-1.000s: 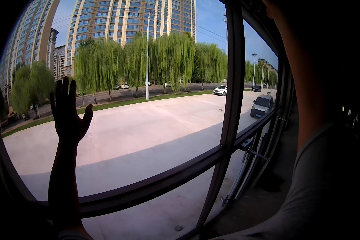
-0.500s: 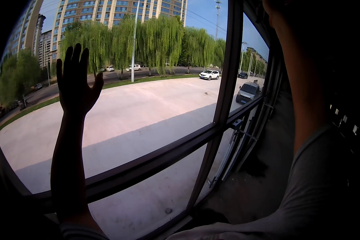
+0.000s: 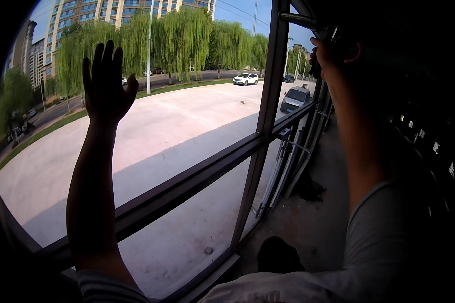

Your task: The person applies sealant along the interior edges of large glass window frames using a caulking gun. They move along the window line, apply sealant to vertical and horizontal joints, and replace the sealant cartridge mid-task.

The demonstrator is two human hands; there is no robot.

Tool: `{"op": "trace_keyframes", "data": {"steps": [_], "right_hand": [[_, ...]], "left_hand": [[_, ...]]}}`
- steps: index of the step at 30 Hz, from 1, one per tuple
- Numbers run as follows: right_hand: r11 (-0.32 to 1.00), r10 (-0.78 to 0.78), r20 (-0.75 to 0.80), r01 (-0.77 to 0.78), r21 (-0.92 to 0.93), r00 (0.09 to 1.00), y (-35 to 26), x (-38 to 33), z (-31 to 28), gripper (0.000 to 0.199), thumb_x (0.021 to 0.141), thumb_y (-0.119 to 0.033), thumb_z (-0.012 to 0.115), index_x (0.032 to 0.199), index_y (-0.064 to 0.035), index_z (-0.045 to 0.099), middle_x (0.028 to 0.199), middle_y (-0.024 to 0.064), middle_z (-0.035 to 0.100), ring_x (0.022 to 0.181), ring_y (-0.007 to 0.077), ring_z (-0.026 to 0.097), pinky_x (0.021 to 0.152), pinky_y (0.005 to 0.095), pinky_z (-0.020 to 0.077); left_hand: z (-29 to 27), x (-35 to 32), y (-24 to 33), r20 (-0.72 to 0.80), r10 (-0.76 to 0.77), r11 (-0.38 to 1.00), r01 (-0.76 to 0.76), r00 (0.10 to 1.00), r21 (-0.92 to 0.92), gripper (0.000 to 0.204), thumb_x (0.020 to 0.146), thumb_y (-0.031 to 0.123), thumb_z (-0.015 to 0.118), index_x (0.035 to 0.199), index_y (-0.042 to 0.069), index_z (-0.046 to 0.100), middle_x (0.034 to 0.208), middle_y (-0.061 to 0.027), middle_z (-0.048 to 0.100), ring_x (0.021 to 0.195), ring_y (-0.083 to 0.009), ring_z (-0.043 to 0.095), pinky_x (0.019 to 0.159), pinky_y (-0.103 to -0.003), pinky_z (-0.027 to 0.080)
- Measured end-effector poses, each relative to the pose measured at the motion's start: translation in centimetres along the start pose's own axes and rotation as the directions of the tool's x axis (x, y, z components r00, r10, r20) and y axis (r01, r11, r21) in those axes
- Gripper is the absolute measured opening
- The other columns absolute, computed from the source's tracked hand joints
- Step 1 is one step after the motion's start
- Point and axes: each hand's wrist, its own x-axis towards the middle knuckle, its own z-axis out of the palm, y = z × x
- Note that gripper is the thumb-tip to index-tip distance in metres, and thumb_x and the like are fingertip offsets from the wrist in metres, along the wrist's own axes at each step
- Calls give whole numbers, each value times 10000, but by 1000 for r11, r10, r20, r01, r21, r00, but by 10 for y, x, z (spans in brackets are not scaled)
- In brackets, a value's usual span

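My left hand point(image 3: 106, 83) is raised flat in front of the window glass point(image 3: 182, 136), fingers stretched and thumb out, holding nothing. Whether its palm presses the glass is hard to tell in the dark silhouette. Up at the right, my right hand point(image 3: 326, 61) is closed around a dark object, its thumb upward beside the window frame point(image 3: 276, 65). A curved red edge point(image 3: 358, 53) shows just right of that hand; shadow hides the object's kind. A dark rounded bar point(image 3: 297, 19) juts across the upper frame near it.
A dark crossbar point(image 3: 187, 187) divides the window. Metal rods point(image 3: 280, 169) lean by the frame, and a dark heap point(image 3: 308, 189) lies on the floor point(image 3: 308, 227). Outside are pavement, willows point(image 3: 187, 45), a white car point(image 3: 245, 79) and a grey van point(image 3: 294, 98).
My right hand has come down into view, showing the dark object and red edge. My view has shifted, so the window and outdoors sit farther left. My left hand stays spread.
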Motion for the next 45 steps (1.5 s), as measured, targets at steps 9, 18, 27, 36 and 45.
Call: {"op": "trace_keyframes", "data": {"steps": [9,18,27,36,45], "right_hand": [[998,64,-43,-64,-12,997,58,-94,-29,265,881,-291,692,849,-62,562,604,36,531,474,167,543,466,348,460],[968,248,-48,-249,-15,967,96,-152,-48,362,874,-369,717,689,-106,552,564,32,544,478,175,559,487,346,467],[952,227,74,-237,195,971,123,-167,-53,229,880,-268,682,856,-42,651,756,84,671,707,213,670,663,360,527],[869,408,118,-424,256,905,188,-241,-84,220,889,-249,673,846,-37,633,690,74,623,631,218,628,605,352,517],[781,568,75,-566,263,819,252,-337,-129,221,891,-254,664,802,-86,550,653,53,559,561,237,588,547,380,493]], "left_hand": [[-6,0,-3,64,-11,996,5,998,90,625,930,363,537,1484,91,445,1607,-104,356,1520,-254,263,1245,-512,114],[-9,0,-3,41,-9,995,5,999,101,618,899,321,626,1457,107,466,1583,-98,393,1489,-267,326,1227,-517,176],[-7,3,-10,55,5,989,-13,998,151,602,937,405,533,1459,111,470,1595,-82,373,1510,-246,282,1234,-530,140],[-11,4,-7,44,8,985,-16,999,172,627,905,351,622,1469,130,459,1578,-83,402,1487,-252,328,1216,-510,198],[-3,3,-18,-20,42,989,-38,999,146,605,930,400,608,1468,161,470,1580,-63,403,1485,-236,333,1215,-516,193]]}}
